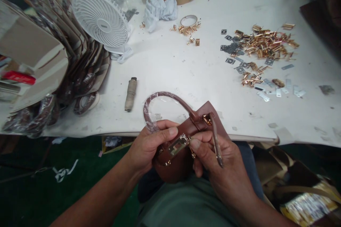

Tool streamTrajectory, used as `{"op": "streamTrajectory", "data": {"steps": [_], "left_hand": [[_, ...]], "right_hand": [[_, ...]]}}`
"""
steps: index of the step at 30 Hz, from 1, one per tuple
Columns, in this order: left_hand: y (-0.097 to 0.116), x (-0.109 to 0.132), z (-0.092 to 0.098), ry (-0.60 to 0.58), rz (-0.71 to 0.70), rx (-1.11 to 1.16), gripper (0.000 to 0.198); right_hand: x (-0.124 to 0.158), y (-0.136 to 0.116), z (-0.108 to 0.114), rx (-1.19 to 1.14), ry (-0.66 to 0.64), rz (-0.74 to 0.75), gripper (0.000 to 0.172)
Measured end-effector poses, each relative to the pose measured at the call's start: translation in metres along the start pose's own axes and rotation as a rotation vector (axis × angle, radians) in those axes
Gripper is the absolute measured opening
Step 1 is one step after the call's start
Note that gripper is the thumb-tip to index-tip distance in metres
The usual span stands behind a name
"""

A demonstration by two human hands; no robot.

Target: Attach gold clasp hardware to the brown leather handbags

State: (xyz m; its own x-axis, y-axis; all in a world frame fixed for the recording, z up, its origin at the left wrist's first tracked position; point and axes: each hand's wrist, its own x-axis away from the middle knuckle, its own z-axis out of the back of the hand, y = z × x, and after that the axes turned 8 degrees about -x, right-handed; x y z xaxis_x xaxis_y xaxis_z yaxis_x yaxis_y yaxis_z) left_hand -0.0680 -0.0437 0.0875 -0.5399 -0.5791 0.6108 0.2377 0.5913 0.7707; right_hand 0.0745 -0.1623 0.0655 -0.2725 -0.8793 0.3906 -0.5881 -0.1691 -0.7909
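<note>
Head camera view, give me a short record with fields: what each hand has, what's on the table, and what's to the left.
left hand: left hand grips the brown handbag, thumb on its metal clasp plate
right hand: right hand pinches the clasp plate; a brown strap runs across its fingers
bag handle: plastic-wrapped handle arches over the white table edge
table items: thread spool, white fan, pile of gold hardware, grey metal plates
left side: stack of wrapped bag panels
</note>
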Motion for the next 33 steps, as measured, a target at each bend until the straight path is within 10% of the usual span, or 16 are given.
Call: {"op": "streamTrajectory", "data": {"steps": [19, 33], "left_hand": [[0.014, 0.016, -0.006, 0.049, -0.061, -0.342, 0.032], [0.031, 0.021, -0.012, -0.139, -0.068, -0.361, 0.036]], "right_hand": [[0.005, -0.005, 0.000, -0.015, -0.011, 0.051, 0.026], [-0.003, -0.007, 0.008, 0.057, 0.057, 0.163, 0.022]]}}
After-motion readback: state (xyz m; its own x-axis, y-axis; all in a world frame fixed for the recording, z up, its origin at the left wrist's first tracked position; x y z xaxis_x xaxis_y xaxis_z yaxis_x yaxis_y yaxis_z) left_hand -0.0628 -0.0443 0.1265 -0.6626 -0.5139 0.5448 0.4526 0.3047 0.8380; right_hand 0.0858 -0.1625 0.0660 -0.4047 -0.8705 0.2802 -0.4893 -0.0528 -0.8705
